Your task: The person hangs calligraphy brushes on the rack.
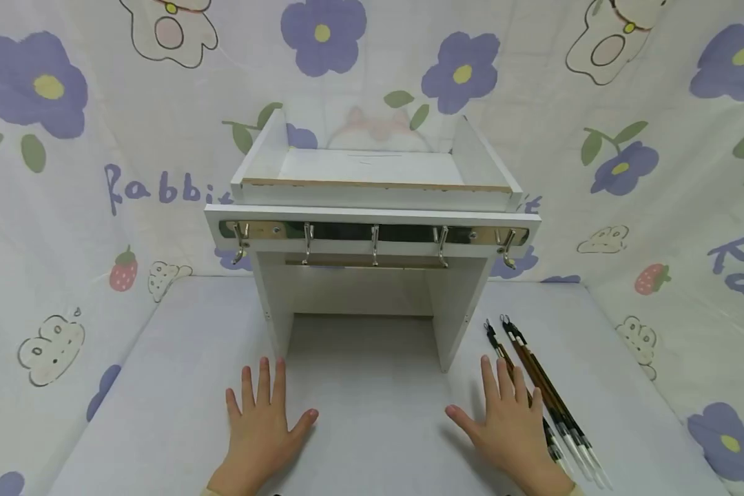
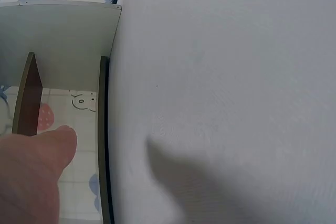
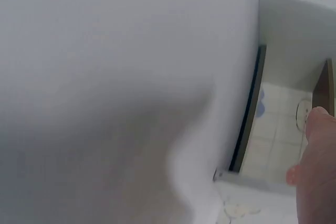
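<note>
My left hand (image 1: 259,430) is spread over the white table, fingers straight, its fingertips near the front left foot of a white rack (image 1: 372,200). On the other side my right hand (image 1: 510,430) is spread too, palm down and holding nothing. It overlaps part of a group of several brushes (image 1: 548,393) with dark brown handles and white tips. The rack has an open top tray, two side panels and a metal strip (image 1: 375,233) with several hooks. In the wrist views only the left thumb (image 2: 58,148) and the right thumb (image 3: 317,135) show, with the rack behind.
A patterned cloth (image 1: 372,62) with purple flowers, rabbits and lettering hangs behind the rack and along both sides of the table (image 1: 161,413). Between the rack's side panels (image 1: 465,310) the table surface shows. The hooks stick out toward me at the front.
</note>
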`<action>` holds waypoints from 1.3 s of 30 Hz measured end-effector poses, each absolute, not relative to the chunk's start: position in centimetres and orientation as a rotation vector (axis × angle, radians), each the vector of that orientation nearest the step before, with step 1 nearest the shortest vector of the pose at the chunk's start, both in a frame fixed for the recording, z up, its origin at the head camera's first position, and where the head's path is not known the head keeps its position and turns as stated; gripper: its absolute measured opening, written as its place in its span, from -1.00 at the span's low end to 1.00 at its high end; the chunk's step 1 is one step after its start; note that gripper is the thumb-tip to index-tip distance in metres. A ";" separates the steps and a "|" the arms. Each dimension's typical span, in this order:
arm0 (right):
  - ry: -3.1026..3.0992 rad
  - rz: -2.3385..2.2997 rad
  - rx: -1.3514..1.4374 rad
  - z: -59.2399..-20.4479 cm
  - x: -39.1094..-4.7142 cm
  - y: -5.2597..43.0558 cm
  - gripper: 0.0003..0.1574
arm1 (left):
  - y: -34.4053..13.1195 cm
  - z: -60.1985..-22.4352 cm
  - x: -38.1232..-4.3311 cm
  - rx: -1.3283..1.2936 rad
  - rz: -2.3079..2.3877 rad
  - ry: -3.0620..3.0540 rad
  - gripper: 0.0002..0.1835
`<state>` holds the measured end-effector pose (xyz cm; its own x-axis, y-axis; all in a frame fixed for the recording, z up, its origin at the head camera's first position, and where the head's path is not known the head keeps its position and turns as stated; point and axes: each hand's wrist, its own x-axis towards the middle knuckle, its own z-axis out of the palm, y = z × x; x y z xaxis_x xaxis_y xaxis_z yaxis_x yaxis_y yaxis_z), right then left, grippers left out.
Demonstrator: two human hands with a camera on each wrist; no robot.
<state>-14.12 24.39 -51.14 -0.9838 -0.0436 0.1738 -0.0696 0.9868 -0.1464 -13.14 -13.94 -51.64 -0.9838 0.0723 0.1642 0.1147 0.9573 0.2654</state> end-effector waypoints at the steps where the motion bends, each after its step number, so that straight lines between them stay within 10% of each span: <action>1: -2.966 0.235 0.074 -51.1 -14.2 24.8 0.40 | -13.9 -51.7 -13.2 -0.141 -0.415 -2.959 0.10; 25: -2.977 0.997 -0.318 -50.3 -17.2 35.4 0.35 | -15.3 -49.2 -16.7 -0.121 -0.862 -2.880 0.33; 39: -2.950 1.333 -0.527 -51.9 -18.5 39.5 0.29 | -16.0 -48.1 -20.3 -0.271 -1.479 -2.524 -0.01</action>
<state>-18.48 39.53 -51.88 -0.9391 0.2317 -0.2537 0.3435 0.6200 -0.7054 -20.34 -16.02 -48.08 -0.9626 0.0550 0.2653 0.2583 0.4816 0.8374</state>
